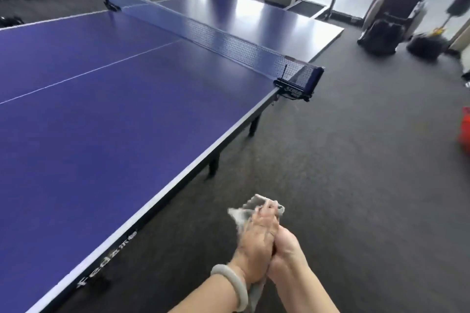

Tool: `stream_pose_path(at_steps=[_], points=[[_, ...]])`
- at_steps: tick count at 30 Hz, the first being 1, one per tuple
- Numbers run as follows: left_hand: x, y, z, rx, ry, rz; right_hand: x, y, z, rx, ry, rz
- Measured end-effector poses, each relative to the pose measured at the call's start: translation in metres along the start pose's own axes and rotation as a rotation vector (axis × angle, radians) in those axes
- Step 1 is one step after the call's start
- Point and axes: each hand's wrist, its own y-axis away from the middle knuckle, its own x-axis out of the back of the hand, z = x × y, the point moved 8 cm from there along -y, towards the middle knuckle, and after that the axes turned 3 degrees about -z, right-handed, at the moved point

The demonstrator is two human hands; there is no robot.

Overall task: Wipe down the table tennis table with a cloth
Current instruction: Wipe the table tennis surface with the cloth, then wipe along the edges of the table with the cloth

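Note:
The blue table tennis table (106, 119) fills the left half of the view, its long side edge running diagonally toward me. A net (229, 46) crosses it, clamped at the near side by a dark post (300, 84). A grey cloth (256, 207) is pressed between both hands, out over the floor to the right of the table edge. My left hand (256, 241), with a pale bangle on the wrist, grips the cloth from the left. My right hand (290, 249) presses against it from the right. Part of the cloth hangs below the hands.
Dark grey carpet (356, 160) spreads to the right of the table. Black table legs (213, 162) stand under the side edge. Dark bags and a stand (396, 20) sit at the far right wall. An orange object (464, 129) lies at the right edge.

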Motion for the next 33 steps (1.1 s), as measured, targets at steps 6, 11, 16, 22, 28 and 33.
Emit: stream_pose_path(at_steps=[6, 11, 16, 22, 28, 33], points=[[0.006, 0.014, -0.005, 0.231, -0.257, -0.004, 0.058, 0.055, -0.062, 0.242, 0.203, 0.031], [-0.042, 0.052, 0.072, 0.067, 0.091, -0.143, 0.055, 0.096, -0.052, 0.257, 0.379, -0.066], [-0.024, 0.091, 0.078, 0.073, 0.235, -0.024, 0.058, 0.130, -0.042, 0.349, 0.707, -0.046], [-0.014, 0.141, 0.071, 0.089, 0.446, -0.116, 0.075, 0.161, -0.014, 0.459, 0.955, 0.117], [0.011, 0.188, 0.035, 0.105, 0.385, -0.179, 0.090, 0.178, 0.049, 0.397, 0.778, 0.173], [0.049, 0.232, -0.015, 0.121, 0.356, -0.176, 0.091, 0.187, 0.124, 0.442, 0.714, 0.214]])
